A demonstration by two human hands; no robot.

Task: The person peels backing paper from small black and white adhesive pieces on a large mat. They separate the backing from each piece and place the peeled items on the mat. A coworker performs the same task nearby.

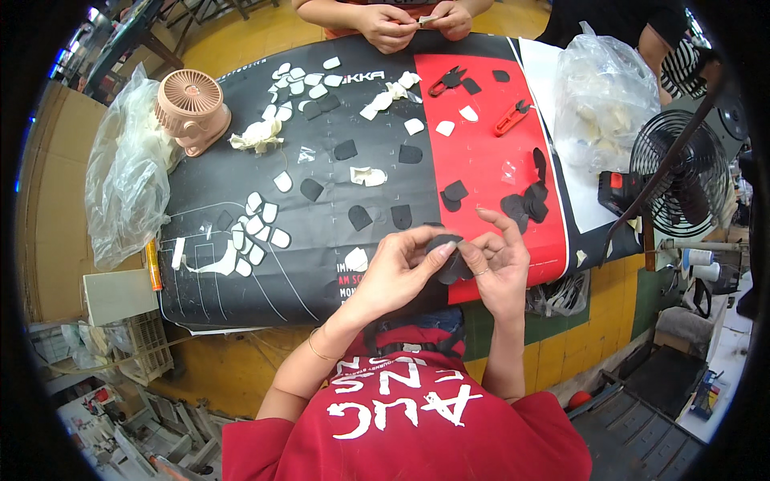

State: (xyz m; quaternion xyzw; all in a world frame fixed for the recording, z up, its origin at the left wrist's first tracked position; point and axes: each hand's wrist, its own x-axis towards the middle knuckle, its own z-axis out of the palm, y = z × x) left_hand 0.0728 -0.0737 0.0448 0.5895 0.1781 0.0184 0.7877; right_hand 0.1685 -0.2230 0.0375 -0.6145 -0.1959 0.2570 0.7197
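Observation:
At the table's near edge, my left hand (pixel 395 268) pinches a black rounded patch (pixel 449 274) between thumb and fingers. My right hand (pixel 499 264) closes thumb and forefinger at the right edge of that patch, its other fingers raised and curled. Loose black patches (pixel 401 216) lie just beyond my hands, and a pile of more black patches (pixel 536 202) is to the right on the red part. White rounded patches (pixel 255 228) are scattered at the left. A crumpled cream scrap (pixel 368 176) lies mid-table.
Two red-handled thread snips (pixel 512 119) (pixel 446 80) lie on the red part. A pink fan (pixel 192 112) and a clear plastic bag (pixel 128 172) stand left; a filled bag (pixel 607 96) and black fan (pixel 680 164) stand right. Across the table, a co-worker's hands (pixel 413 26) hold a small piece.

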